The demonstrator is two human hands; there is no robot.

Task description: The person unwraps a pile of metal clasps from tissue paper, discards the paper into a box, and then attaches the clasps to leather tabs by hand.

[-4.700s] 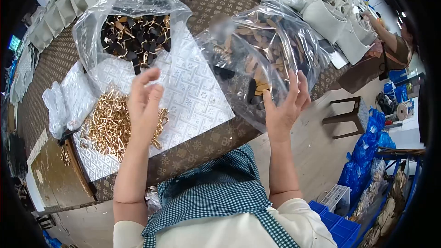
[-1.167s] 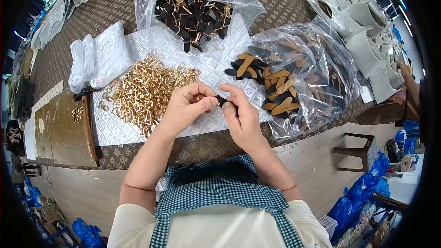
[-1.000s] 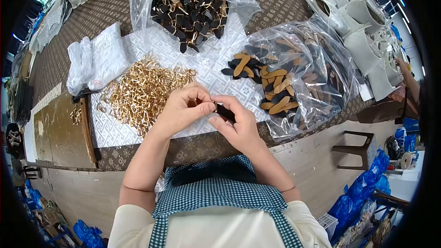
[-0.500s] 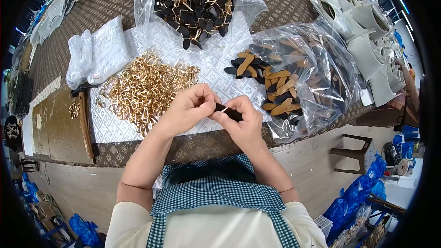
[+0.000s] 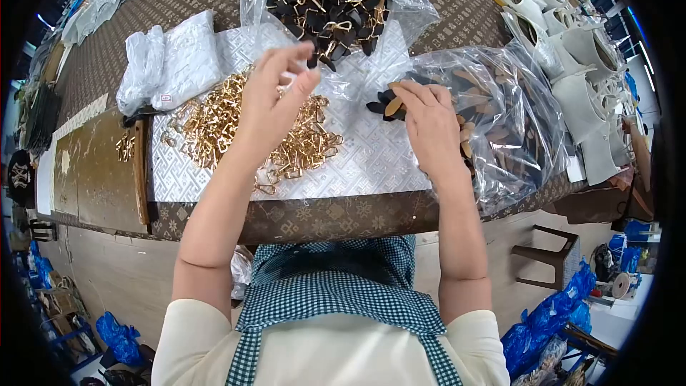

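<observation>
My left hand [image 5: 275,96] is raised over the heap of gold metal clasps [image 5: 236,125], just short of the bag of black tabs with gold clasps [image 5: 329,11]. Its fingers are spread and slightly blurred, with nothing held between them; a dark tab lies close beside the fingertips. My right hand [image 5: 434,125] reaches over the pile of tan and black strap tabs [image 5: 392,106]. Its fingers stretch out onto the tabs at the pile's left edge, and the thumb is hidden. More tabs [image 5: 504,111] show through the clear plastic bag [image 5: 532,164] on the right.
White plastic packets [image 5: 187,61] lie at the back left. A brown board [image 5: 100,171] with a wooden edge strip is at the far left. Pale bag pieces [image 5: 586,93] stand along the right. A brown stool [image 5: 547,254] stands on the floor.
My hands have parted: earlier both held a black tab in front of me. The left has moved up toward the bag and released the tab; the right has moved to the loose tabs.
</observation>
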